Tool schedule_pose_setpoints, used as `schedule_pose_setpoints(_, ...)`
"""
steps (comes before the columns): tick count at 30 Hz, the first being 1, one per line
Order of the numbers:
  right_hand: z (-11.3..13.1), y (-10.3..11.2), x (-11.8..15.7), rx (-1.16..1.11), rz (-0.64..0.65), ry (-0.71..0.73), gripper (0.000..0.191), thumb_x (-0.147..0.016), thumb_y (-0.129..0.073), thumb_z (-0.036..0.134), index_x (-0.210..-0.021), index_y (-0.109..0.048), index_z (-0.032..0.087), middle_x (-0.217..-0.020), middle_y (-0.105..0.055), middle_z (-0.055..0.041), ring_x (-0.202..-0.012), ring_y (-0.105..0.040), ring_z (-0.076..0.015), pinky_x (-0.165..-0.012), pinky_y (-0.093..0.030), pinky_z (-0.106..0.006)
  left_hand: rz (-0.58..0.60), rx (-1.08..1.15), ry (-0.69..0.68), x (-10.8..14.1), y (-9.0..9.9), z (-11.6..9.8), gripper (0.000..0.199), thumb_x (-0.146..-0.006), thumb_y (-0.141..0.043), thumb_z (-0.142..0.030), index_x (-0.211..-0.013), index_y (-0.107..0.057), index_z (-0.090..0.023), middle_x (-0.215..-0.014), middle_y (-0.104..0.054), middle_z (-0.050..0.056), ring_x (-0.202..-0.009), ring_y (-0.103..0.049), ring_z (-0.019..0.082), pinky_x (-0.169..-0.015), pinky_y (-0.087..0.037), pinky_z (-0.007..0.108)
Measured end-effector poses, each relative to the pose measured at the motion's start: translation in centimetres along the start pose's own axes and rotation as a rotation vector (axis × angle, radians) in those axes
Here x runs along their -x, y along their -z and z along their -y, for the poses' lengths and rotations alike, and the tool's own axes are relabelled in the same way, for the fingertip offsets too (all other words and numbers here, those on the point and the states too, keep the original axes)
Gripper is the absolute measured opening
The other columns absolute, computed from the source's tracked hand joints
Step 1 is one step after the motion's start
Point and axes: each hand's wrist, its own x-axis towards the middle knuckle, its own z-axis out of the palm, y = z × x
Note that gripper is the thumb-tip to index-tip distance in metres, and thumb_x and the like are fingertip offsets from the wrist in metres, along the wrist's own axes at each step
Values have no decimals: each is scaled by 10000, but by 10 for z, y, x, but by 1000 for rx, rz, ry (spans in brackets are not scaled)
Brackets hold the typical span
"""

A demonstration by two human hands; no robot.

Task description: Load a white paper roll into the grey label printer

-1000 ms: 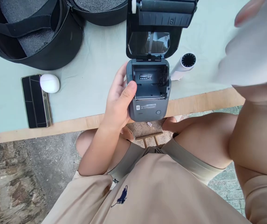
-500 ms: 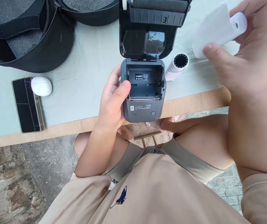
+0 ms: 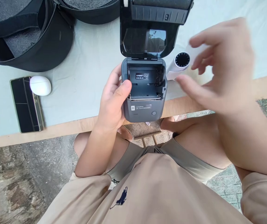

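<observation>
My left hand [image 3: 114,96] grips the side of a dark grey label printer [image 3: 143,112], thumb on the rim of its bay. The printer's lid [image 3: 135,43] stands flipped open, and no roll sits in the bay. My right hand [image 3: 226,62] is slightly blurred, its fingers spread and curved with nothing visible between them. Just left of those fingers, a white label roll [image 3: 172,74] with a black toothed core leans on the table beside the printer. A bit of white shows behind my right fingers, too covered to make out.
At the back left lie the two halves of an unzipped black round case [image 3: 61,46] with grey foam inside. A dark phone [image 3: 25,105] rests near the wooden table edge [image 3: 63,126], with a white rounded mouse-like object [image 3: 40,85] partly on it.
My right hand has let go of the loose white paper roll and moved left and down, toward the roll with the black core. My left hand keeps the printer in place.
</observation>
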Motion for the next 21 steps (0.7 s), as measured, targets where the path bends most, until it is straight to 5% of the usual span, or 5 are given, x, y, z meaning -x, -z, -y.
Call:
schedule_pose_setpoints(2, 2, -8, -3, 174, 131, 73, 461, -792, -629, 285, -1225, -477, 247, -1149, -554, -66, -883, -585, -150, -676, -501, -299, 9, 14, -2, 0, 0, 0, 335, -876, -560, -334, -1188, -532, -214, -1186, -620, 81, -1085, -623, 230, -942, -509, 403)
schedule_pose_setpoints(6, 0, -19, -4, 182, 105, 78, 367, -802, -608, 200, -1146, -504, 277, -1044, -604, -19, -961, -599, -166, -816, -538, -333, -9, 17, -12, 0, 1, 1, 278, -883, -562, -339, -1132, -565, -216, -1108, -644, 40, -1015, -636, 190, -871, -527, 334)
schedule_pose_setpoints(12, 12, -17, -1, -443, -94, -143, 533, -795, -610, 239, -1290, -433, 325, -1334, -501, -12, -1001, -618, -151, -742, -575, -317, -25, -32, -18, 0, 5, 5, 402, -780, -678, -327, -1151, -543, -252, -1084, -652, 21, -1028, -656, 228, -844, -569, 354)
schedule_pose_setpoints(17, 29, 0, -14, -944, 163, -510, 314, -857, -471, 389, -1142, -496, 260, -1119, -623, -14, -990, -654, -179, -625, -571, -316, -52, -80, 17, 2, 2, 1, 389, -771, -658, -317, -1135, -534, -260, -1140, -634, 37, -1070, -648, 238, -837, -581, 359)
schedule_pose_setpoints(21, 46, -1, -18, -880, 5, -344, 347, -807, -573, 232, -1138, -468, 215, -951, -619, -9, -810, -648, -129, -555, -537, -261, -48, -78, 22, 3, 1, -1, 400, -781, -634, -292, -1162, -516, -258, -1173, -628, 44, -1091, -642, 236, -847, -581, 354)
